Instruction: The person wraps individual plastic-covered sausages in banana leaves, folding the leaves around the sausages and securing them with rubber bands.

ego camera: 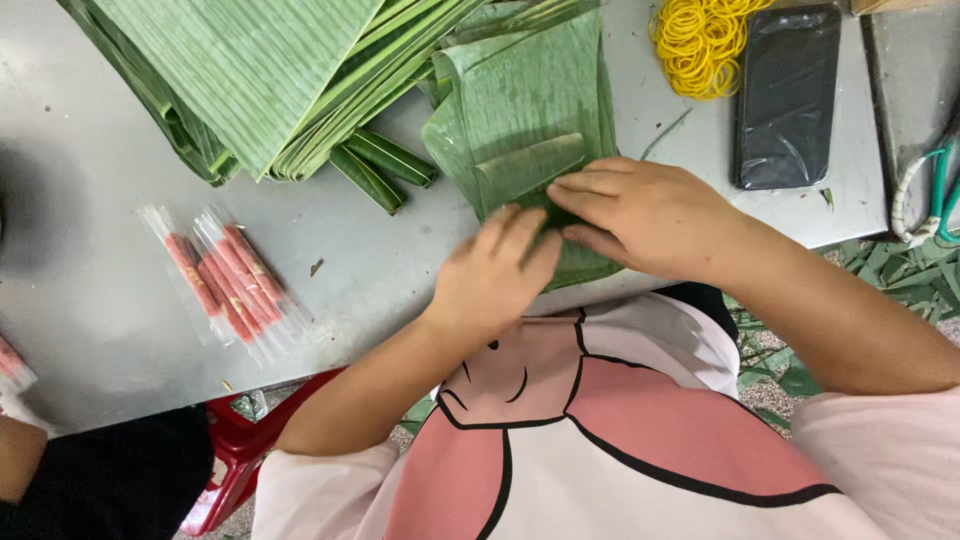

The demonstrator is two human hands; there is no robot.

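Both our hands pinched the banana leaf piece point(520, 150) at the counter's point(400, 270) near edge: left hand point(495, 275) and right hand point(640, 215) gripping the fold. Best kept tight, edges aligned, creasing with the grain.

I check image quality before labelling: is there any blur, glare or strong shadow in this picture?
Head view: the left hand is motion-blurred at the fingers, the right hand sharper; soft even light, with faint glare on the phone and on the wrapped sticks; a dark shadow patch lies on the table at the left; the leaves are in focus.
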